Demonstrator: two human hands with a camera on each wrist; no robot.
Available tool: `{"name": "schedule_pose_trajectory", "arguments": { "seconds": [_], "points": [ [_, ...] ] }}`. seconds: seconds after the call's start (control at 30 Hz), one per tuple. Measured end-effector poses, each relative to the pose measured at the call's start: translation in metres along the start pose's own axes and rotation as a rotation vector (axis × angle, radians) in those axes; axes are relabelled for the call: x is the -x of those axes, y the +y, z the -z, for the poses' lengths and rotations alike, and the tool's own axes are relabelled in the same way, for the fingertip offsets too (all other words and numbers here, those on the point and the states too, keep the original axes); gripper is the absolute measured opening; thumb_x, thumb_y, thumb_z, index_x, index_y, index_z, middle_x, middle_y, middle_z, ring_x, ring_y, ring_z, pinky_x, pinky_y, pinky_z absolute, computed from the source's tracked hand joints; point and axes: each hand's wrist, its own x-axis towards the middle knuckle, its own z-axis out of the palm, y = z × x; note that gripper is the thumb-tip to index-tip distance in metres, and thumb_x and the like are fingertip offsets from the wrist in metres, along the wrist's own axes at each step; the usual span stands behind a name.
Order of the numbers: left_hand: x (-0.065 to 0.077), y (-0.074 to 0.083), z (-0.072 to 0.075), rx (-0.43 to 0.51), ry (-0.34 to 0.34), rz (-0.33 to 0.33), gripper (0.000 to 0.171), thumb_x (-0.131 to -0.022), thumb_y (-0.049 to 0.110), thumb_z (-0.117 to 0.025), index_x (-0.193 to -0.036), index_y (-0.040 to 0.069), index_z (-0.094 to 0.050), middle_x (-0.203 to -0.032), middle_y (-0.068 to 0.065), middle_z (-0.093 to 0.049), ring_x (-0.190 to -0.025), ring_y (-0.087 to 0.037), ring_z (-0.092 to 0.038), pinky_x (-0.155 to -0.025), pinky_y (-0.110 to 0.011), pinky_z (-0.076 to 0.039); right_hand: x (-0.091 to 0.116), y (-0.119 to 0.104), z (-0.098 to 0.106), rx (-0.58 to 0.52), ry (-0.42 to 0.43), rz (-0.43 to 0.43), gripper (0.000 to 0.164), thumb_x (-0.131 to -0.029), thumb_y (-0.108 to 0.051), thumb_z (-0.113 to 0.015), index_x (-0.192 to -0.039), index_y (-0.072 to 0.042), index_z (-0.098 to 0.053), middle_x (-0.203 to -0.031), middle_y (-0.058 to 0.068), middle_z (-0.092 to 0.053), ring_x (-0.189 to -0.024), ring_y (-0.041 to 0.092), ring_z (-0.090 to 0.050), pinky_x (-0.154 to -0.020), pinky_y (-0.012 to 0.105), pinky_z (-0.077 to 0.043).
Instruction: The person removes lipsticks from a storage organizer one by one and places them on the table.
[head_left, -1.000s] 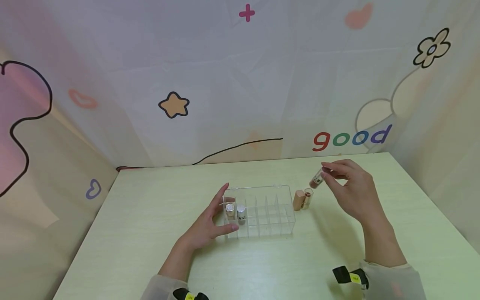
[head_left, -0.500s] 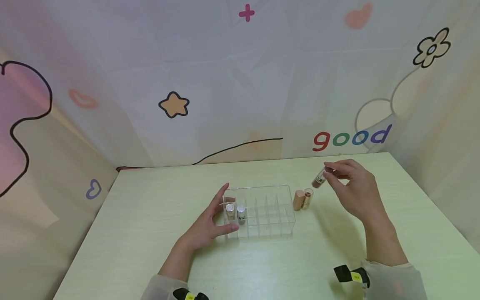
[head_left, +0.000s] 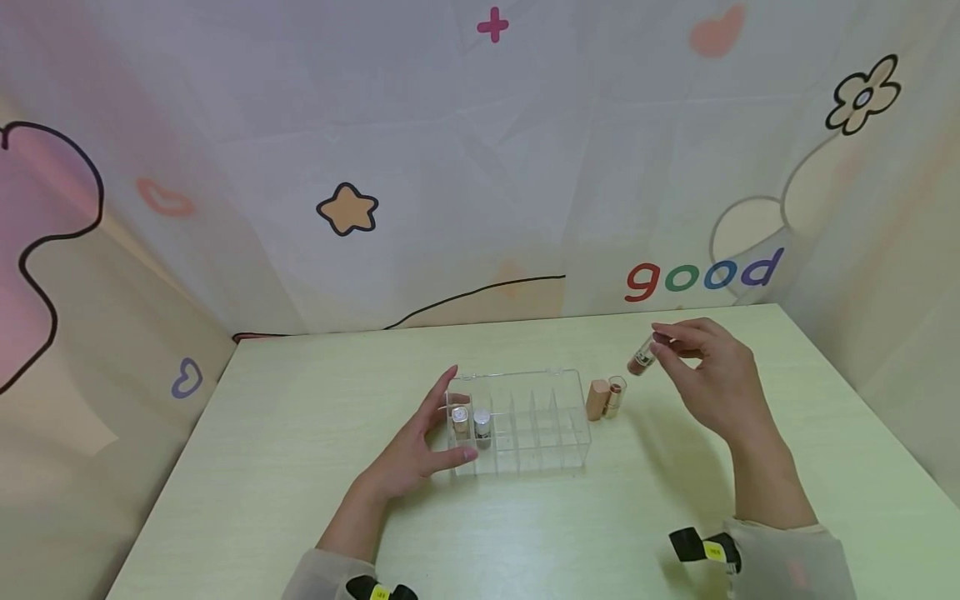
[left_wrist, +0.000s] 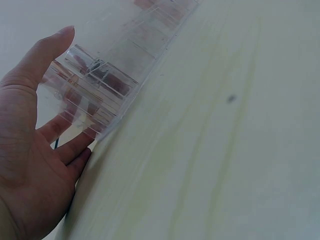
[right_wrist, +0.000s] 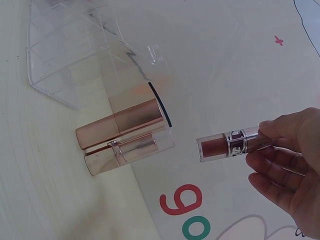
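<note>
A clear plastic lipstick organizer (head_left: 532,442) with upright dividers stands mid-table. My left hand (head_left: 408,454) grips its left end, thumb in front and fingers behind. Two silver-topped lipsticks, one at the end (head_left: 460,421) and one beside it (head_left: 482,427), stand in its leftmost slots. My right hand (head_left: 712,379) pinches a lipstick (right_wrist: 220,146) at its silver end, holding it tilted above the table, its clear end with a reddish-brown core pointing away from the fingers. Just below it, a rose-gold lipstick (right_wrist: 120,124) and a clear-capped one (right_wrist: 127,152) stand side by side.
The pale wooden table (head_left: 300,433) runs back to a printed cloth backdrop (head_left: 465,192). Cloth also hangs at the left and right sides. The two standing lipsticks are close to the organizer's right end.
My right hand has drifted slightly to the right with the lipstick in its pinch. The left hand and the organizer have stayed in place.
</note>
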Motion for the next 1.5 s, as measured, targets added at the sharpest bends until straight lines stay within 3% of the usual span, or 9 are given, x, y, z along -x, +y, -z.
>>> {"name": "schedule_pose_trajectory", "arguments": {
  "seconds": [0.2,0.33,0.4,0.47,0.9,1.03,1.13,1.27,1.5],
  "points": [
    [-0.0008,-0.0007,0.0002,-0.009,0.005,-0.009,0.110,-0.085,0.029,-0.087,-0.159,0.059,-0.011,-0.152,0.007,-0.049,-0.151,-0.028,-0.040,-0.125,-0.065,-0.018,-0.0004,0.0015,0.0014,0.015,-0.005,-0.017,0.028,-0.098,-0.013,-0.071,-0.126,-0.006,-0.074,-0.116,0.009,-0.070,-0.089,-0.024,-0.048,-0.074,0.004,-0.042],
    [-0.0008,-0.0005,0.0003,-0.004,0.003,-0.010,0.110,-0.085,0.028,-0.087,-0.159,0.059,-0.012,-0.152,0.006,-0.048,-0.150,-0.028,-0.041,-0.125,-0.065,-0.018,-0.0008,0.0024,0.0019,0.019,-0.013,-0.033,0.029,-0.099,-0.014,-0.070,-0.127,-0.006,-0.074,-0.117,0.009,-0.069,-0.095,0.006,-0.068,-0.074,0.003,-0.041],
    [-0.0007,-0.0004,0.0002,-0.004,0.002,-0.010,0.110,-0.085,0.029,-0.087,-0.159,0.059,-0.012,-0.152,0.007,-0.048,-0.150,-0.027,-0.041,-0.125,-0.065,-0.018,-0.0009,0.0027,0.0022,0.014,-0.019,-0.042,0.029,-0.099,-0.014,-0.070,-0.127,-0.006,-0.073,-0.118,0.010,-0.069,-0.098,0.024,-0.071,-0.074,0.002,-0.040],
    [-0.0004,-0.0006,0.0002,-0.004,0.001,-0.012,0.110,-0.085,0.028,-0.087,-0.159,0.059,-0.012,-0.152,0.007,-0.048,-0.150,-0.027,-0.041,-0.125,-0.065,-0.018,-0.0009,0.0031,0.0026,0.010,-0.024,-0.051,0.030,-0.100,-0.014,-0.070,-0.128,-0.006,-0.073,-0.118,0.011,-0.068,-0.100,0.031,-0.071,-0.074,0.002,-0.039],
    [0.0000,-0.0006,0.0003,-0.004,0.002,-0.017,0.109,-0.086,0.028,-0.087,-0.159,0.058,-0.012,-0.152,0.006,-0.048,-0.150,-0.028,-0.041,-0.125,-0.065,-0.018,-0.0012,0.0064,0.0034,0.017,-0.023,-0.053,0.030,-0.100,-0.013,-0.069,-0.129,-0.005,-0.072,-0.117,0.011,-0.068,-0.099,0.031,-0.072,-0.073,0.001,-0.039],
    [-0.0005,-0.0013,0.0006,0.000,0.001,-0.017,0.110,-0.086,0.028,-0.087,-0.162,0.054,-0.011,-0.152,0.006,-0.048,-0.150,-0.028,-0.041,-0.125,-0.065,-0.019,-0.0015,0.0085,0.0030,0.024,-0.016,-0.046,0.030,-0.100,-0.014,-0.070,-0.128,-0.006,-0.073,-0.116,0.009,-0.069,-0.092,-0.002,-0.066,-0.073,0.003,-0.040],
    [-0.0006,-0.0014,0.0004,0.005,0.000,-0.011,0.111,-0.085,0.028,-0.087,-0.162,0.052,-0.011,-0.152,0.006,-0.048,-0.150,-0.027,-0.041,-0.125,-0.065,-0.019,-0.0016,0.0093,0.0035,0.025,-0.022,-0.057,0.030,-0.100,-0.014,-0.069,-0.128,-0.006,-0.073,-0.117,0.010,-0.068,-0.094,0.001,-0.068,-0.073,0.003,-0.040],
    [-0.0002,-0.0005,-0.0001,0.011,-0.001,0.000,0.110,-0.085,0.028,-0.087,-0.160,0.058,-0.012,-0.152,0.006,-0.048,-0.150,-0.026,-0.041,-0.125,-0.065,-0.019,-0.0013,0.0090,0.0042,0.023,-0.034,-0.075,0.030,-0.100,-0.014,-0.068,-0.129,-0.005,-0.072,-0.118,0.012,-0.067,-0.101,0.035,-0.073,-0.072,0.003,-0.039],
    [-0.0006,-0.0009,0.0001,0.015,-0.002,-0.003,0.110,-0.085,0.028,-0.087,-0.159,0.059,-0.012,-0.152,0.006,-0.048,-0.151,-0.027,-0.041,-0.125,-0.064,-0.019,-0.0013,0.0101,0.0022,0.016,-0.043,-0.066,0.030,-0.100,-0.014,-0.068,-0.128,-0.005,-0.073,-0.117,0.012,-0.068,-0.100,0.036,-0.073,-0.074,0.004,-0.039]
  ]
}}
